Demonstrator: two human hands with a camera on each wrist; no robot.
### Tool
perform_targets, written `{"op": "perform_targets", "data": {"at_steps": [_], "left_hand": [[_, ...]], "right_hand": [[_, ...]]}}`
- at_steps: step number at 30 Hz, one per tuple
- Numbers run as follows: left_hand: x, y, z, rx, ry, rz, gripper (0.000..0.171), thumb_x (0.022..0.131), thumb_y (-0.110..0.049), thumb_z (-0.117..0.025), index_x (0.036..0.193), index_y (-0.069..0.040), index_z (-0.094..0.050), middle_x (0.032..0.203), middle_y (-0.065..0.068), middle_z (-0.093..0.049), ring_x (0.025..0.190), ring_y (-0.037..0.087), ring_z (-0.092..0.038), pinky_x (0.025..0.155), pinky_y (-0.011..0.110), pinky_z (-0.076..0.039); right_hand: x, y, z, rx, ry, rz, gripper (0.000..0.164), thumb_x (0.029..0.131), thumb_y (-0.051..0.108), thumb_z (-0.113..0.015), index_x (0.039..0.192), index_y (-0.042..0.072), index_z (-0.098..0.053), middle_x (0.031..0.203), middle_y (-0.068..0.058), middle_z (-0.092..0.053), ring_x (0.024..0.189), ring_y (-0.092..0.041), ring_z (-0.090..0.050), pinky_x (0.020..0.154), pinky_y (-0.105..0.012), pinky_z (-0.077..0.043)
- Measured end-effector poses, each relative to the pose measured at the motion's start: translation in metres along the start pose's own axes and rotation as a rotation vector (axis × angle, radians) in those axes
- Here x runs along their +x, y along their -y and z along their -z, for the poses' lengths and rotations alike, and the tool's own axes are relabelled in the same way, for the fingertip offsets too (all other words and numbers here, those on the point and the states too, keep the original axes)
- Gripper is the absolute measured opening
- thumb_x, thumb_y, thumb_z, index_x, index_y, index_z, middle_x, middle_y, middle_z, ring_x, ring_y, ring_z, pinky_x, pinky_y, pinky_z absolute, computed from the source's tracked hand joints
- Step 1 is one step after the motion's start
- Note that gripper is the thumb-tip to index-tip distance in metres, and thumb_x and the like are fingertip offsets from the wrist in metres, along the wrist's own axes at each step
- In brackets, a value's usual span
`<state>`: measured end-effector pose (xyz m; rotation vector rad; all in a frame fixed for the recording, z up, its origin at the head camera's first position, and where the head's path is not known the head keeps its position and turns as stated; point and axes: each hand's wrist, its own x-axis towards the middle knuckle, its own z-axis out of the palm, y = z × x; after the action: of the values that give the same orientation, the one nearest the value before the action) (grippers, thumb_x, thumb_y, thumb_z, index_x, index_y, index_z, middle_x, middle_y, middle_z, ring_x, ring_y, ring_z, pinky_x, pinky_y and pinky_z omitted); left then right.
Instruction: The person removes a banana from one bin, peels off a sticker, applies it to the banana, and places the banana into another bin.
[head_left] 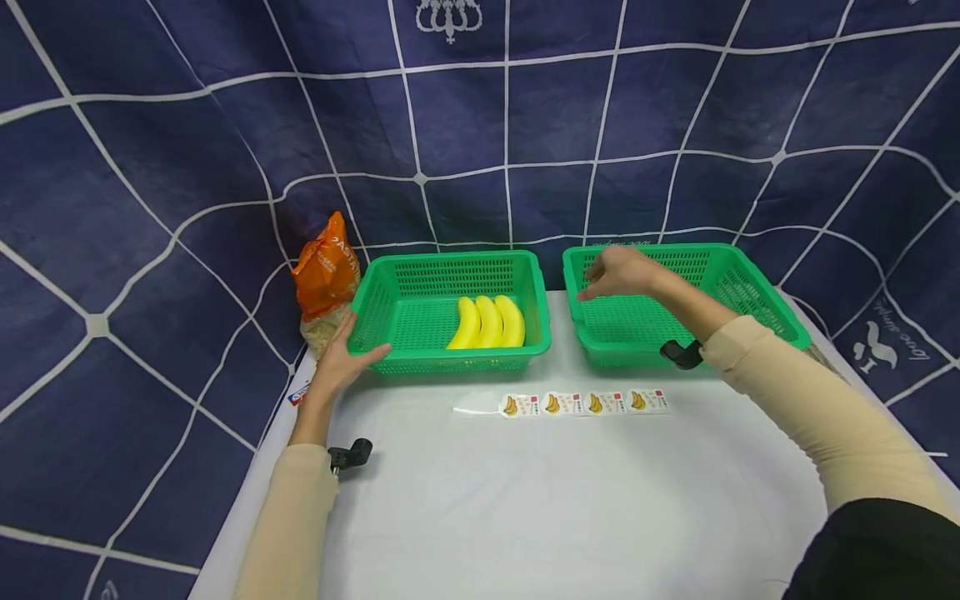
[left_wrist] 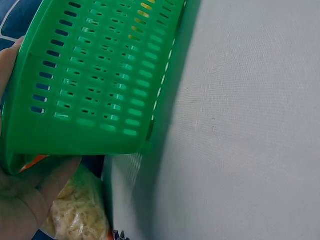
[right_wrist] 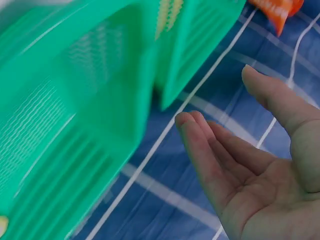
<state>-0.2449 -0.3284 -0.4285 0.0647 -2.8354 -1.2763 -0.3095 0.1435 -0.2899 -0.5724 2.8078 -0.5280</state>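
At the left stands a green slotted basket point(head_left: 435, 360) with three yellow bananas point(head_left: 489, 323) lying side by side in its right part. My left hand point(head_left: 341, 360) holds the front left corner of this basket, its thumb over the front rim and its fingers along the left side. Over the left end of a second green basket point(head_left: 615, 357) is my right hand point(head_left: 618, 271). Its thumb and fingers point(right_wrist: 205, 155) stand apart, with nothing between them. My right forearm hides part of that basket. A yellow patch point(right_wrist: 3, 226) shows at the edge of the right wrist view.
Behind my left hand an orange-topped bag of pasta point(head_left: 327, 271) leans by the curtain. A strip of banana stickers point(head_left: 585, 404) lies on the white table point(head_left: 570, 500) in front of the baskets. A dark blue curtain with white lines point(head_left: 480, 117) hangs behind.
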Motion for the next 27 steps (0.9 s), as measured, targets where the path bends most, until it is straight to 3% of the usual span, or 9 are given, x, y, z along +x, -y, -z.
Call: {"op": "perform_targets", "data": {"at_steps": [10, 20, 23, 25, 27], "left_hand": [[-0.005, 0.008, 0.001, -0.019, -0.022, -0.014, 0.106, 0.083, -0.049, -0.073, 0.158, -0.016, -0.006, 0.166, 0.003, -0.001, 0.152, 0.036, -0.005, 0.119, 0.064, -0.010], [-0.004, 0.008, -0.002, -0.038, -0.031, -0.018, 0.107, 0.082, -0.049, -0.074, 0.158, -0.014, -0.007, 0.166, 0.003, -0.002, 0.152, 0.035, -0.005, 0.120, 0.062, -0.011], [-0.003, 0.007, -0.002, -0.037, -0.040, -0.011, 0.107, 0.081, -0.049, -0.074, 0.158, -0.016, -0.008, 0.166, 0.001, -0.003, 0.152, 0.035, -0.006, 0.119, 0.063, -0.011], [-0.002, 0.005, -0.003, -0.038, -0.043, -0.015, 0.107, 0.081, -0.049, -0.074, 0.158, -0.016, -0.008, 0.166, 0.002, -0.003, 0.152, 0.035, -0.006, 0.119, 0.063, -0.011], [-0.001, 0.004, -0.005, -0.043, -0.042, -0.019, 0.107, 0.081, -0.048, -0.074, 0.158, -0.015, -0.008, 0.166, 0.002, -0.003, 0.152, 0.035, -0.006, 0.119, 0.063, -0.011]], "right_hand": [[0.056, 0.079, -0.017, 0.061, 0.069, 0.090, 0.056, 0.083, 0.035, -0.076, 0.128, 0.003, -0.063, 0.130, -0.015, -0.064, 0.113, -0.027, -0.063, 0.095, -0.042, -0.053], [0.120, 0.102, -0.046, 0.392, 0.159, -0.015, 0.056, 0.083, 0.030, -0.078, 0.127, 0.000, -0.061, 0.118, -0.012, -0.069, 0.094, -0.021, -0.071, 0.087, -0.031, -0.057], [0.136, 0.103, -0.056, 0.443, 0.161, -0.036, 0.044, 0.083, 0.029, -0.078, 0.113, -0.002, -0.067, 0.094, -0.008, -0.072, 0.078, -0.017, -0.069, 0.079, -0.027, -0.058], [0.145, 0.102, -0.062, 0.459, 0.155, -0.060, 0.030, 0.083, 0.027, -0.079, 0.091, 0.000, -0.069, 0.070, -0.002, -0.064, 0.066, -0.014, -0.065, 0.074, -0.026, -0.057], [0.151, 0.100, -0.066, 0.479, 0.162, -0.095, 0.027, 0.083, 0.024, -0.078, 0.073, 0.004, -0.063, 0.058, -0.001, -0.056, 0.060, -0.014, -0.059, 0.074, -0.028, -0.056]]}}
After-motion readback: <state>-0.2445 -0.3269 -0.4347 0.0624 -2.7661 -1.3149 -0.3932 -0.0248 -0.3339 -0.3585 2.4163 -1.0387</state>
